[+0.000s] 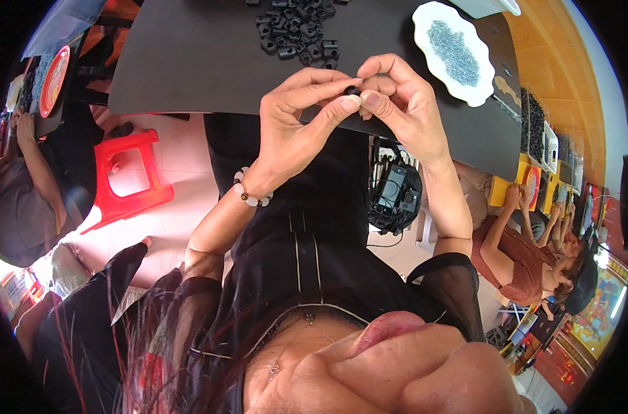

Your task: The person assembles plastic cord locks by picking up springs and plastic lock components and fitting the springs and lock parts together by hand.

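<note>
My left hand (301, 110) pinches a small black plastic part (353, 90) between thumb and fingers, just over the near edge of the dark table (189, 62). Against it my right hand (409, 114) is closed, its thumb and fingertips meeting at the part's right side; whatever it grips is too small to make out. Beyond my fingers lies a heap of similar black parts (286, 31). To the right, a white scalloped plate (481, 95) holds many tiny clear bluish pieces (453, 55).
A red plastic stool (158, 194) stands at left, near a seated person (34, 200). Below the table's right side hangs a black bag (397, 190) with a device and cables. At right, other people work by trays of black parts (535, 127). A white container (483, 5) sits at the far right.
</note>
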The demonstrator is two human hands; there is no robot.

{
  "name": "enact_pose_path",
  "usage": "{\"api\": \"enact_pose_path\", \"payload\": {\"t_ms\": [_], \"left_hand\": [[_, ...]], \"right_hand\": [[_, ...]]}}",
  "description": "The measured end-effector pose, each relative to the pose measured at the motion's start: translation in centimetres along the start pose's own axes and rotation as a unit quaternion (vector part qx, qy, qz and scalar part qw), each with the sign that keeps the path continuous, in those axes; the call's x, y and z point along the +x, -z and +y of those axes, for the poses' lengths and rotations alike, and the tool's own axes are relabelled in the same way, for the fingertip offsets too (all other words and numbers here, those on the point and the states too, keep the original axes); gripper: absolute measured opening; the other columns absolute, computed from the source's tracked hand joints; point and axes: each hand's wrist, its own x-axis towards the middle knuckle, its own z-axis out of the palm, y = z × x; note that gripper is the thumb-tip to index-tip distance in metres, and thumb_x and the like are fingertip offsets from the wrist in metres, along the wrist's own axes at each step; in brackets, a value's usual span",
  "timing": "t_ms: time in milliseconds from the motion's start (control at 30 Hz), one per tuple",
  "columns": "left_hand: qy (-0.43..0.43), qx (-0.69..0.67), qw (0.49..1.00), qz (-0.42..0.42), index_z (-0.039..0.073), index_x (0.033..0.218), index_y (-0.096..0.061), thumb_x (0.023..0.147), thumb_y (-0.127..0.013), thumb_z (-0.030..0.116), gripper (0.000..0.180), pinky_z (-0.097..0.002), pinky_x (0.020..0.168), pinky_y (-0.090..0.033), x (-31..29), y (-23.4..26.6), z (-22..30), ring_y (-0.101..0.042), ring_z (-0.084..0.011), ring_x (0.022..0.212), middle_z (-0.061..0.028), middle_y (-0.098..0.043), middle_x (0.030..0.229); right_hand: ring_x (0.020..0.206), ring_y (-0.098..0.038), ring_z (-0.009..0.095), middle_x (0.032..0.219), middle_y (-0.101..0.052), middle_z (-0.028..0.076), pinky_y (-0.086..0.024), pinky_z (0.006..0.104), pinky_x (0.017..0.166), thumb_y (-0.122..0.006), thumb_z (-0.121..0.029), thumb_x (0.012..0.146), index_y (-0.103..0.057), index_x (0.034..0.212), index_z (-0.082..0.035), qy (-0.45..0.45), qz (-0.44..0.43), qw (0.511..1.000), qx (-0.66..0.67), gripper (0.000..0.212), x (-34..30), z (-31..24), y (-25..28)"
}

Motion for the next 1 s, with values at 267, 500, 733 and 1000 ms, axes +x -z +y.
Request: {"api": "enact_pose_path", "payload": {"t_ms": [267, 500, 733, 1000], "left_hand": [[0.131, -0.085, 0.987, 0.032, -0.002, 0.111, -0.067, 0.093, -0.064, 0.011, 0.022, -0.0238, 0.070, -0.054, 0.2, -0.6, 1.6, -0.067, -0.0123, 0.081, -0.0106, -0.070, 0.097], [0.101, -0.039, 0.994, 0.025, 0.001, 0.107, -0.070, 0.087, -0.072, 0.011, 0.023, -0.0217, 0.070, -0.052, 0.0, -0.4, 1.0, -0.063, -0.0101, 0.078, -0.0046, -0.063, 0.090], [0.095, -0.039, 0.994, 0.022, 0.001, 0.107, -0.071, 0.087, -0.072, 0.010, 0.022, -0.0210, 0.071, -0.051, 0.1, -0.2, 0.6, -0.061, -0.0089, 0.079, -0.0038, -0.063, 0.090], [0.085, -0.023, 0.996, 0.019, 0.001, 0.106, -0.071, 0.087, -0.072, 0.010, 0.021, -0.0204, 0.070, -0.049, 0.2, -0.3, -0.1, -0.060, -0.0081, 0.079, -0.0031, -0.063, 0.089]], "right_hand": [[0.077, -0.063, 0.008, 0.085, -0.072, 0.002, -0.049, 0.0250, 0.073, -0.065, -0.019, 0.091, -0.071, 0.098, -0.006, 0.054, 0.198, 0.851, -0.483, 0.016, 1.4, -3.0, 13.3], [0.067, -0.058, 0.010, 0.071, -0.066, 0.004, -0.045, 0.0271, 0.065, -0.068, -0.044, 0.086, -0.071, 0.089, 0.001, -0.084, 0.230, 0.729, -0.639, 0.045, 5.3, -2.9, 22.1], [0.070, -0.066, 0.020, 0.070, -0.067, 0.008, -0.049, 0.0338, 0.068, -0.070, -0.052, 0.079, -0.073, 0.081, -0.006, -0.124, 0.188, 0.706, -0.672, 0.046, 7.1, -1.4, 23.7], [0.067, -0.065, 0.019, 0.069, -0.068, 0.007, -0.049, 0.0338, 0.068, -0.070, -0.050, 0.078, -0.074, 0.084, -0.006, -0.106, 0.191, 0.698, -0.682, 0.044, 7.4, -1.6, 22.9]]}}
